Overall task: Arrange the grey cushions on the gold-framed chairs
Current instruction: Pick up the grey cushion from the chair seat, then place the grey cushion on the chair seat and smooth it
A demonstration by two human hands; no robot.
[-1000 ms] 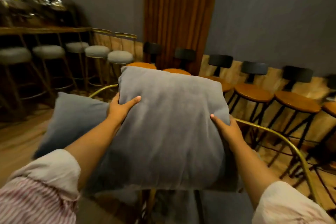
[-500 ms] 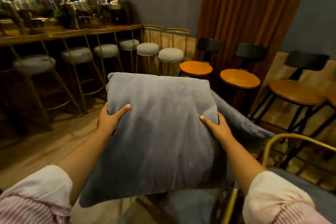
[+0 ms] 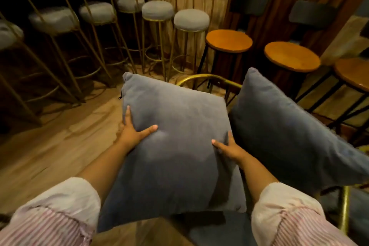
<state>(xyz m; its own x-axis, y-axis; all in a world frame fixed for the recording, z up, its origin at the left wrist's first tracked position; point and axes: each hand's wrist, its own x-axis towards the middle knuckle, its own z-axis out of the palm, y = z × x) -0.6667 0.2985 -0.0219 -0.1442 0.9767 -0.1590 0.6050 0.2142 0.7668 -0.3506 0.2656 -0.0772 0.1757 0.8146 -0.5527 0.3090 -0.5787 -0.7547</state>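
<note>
1. Left hand: thumb stretched across the front face of the grey cushion, one finger showing flat along the left edge, the rest hidden behind; spread and pressing, no pinch.
2. Right hand: thumb lying on the front face near the right edge, other fingers tucked behind, out of sight; likewise spread and squeezing inward.
3. Held purely by side pressure on soft filling. Likely fault: fabric giving way under the thumbs, cushion sagging or slipping down between the palms.
4. Cushion itself: tilted, top corner leaning toward the curved back rail of the gold-framed chair, lower edge over the grey seat. Whether touching rail or seat: cannot tell.
5. Risk at set-down: top corner riding over the thin rail and toppling behind, or landing skewed.
6. Just beside on the right, a second cushion propped at a slant, close to the right hand. Danger of a knuckle or cushion edge nudging it loose.
7. Beyond the rail, bar stools and wooden stools near; dropped cushion probably ending up on the floor among the legs.
</note>
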